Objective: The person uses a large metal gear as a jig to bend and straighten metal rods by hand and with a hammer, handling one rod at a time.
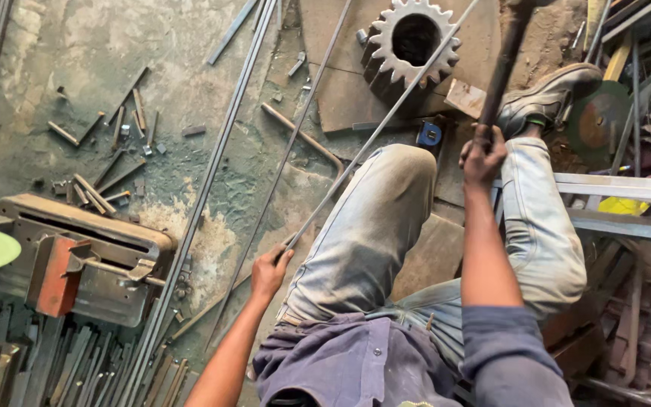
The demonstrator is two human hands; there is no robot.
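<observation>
I observe the left hand [269, 273] closed around the near end of a thin steel rod [377, 128], low in the view beside the left knee. The rod runs up and to the right from that grip, crosses over the large toothed gear [410, 47] lying on the floor, and passes out of view at the top edge. The right hand [482, 154] is raised above the right leg and wrapped tight around the dark handle of a hammer [502, 68]; the handle rises toward the top of the frame, and the head is cut off there, so I cannot describe it.

Both legs, in faded jeans, are bent, and the right shoe [548, 96] rests near a flat steel plate [340, 90] on which the gear sits. A small blue tape measure [429, 134] lies on the floor just beyond the left knee, near the rod. To the left stands a worn metal machine [92, 256] with an orange part. Short metal offcuts [107, 151] are scattered across the concrete floor [77, 60] beyond it. Long bars [212, 173] lie diagonally between the machine and the left hand.
</observation>
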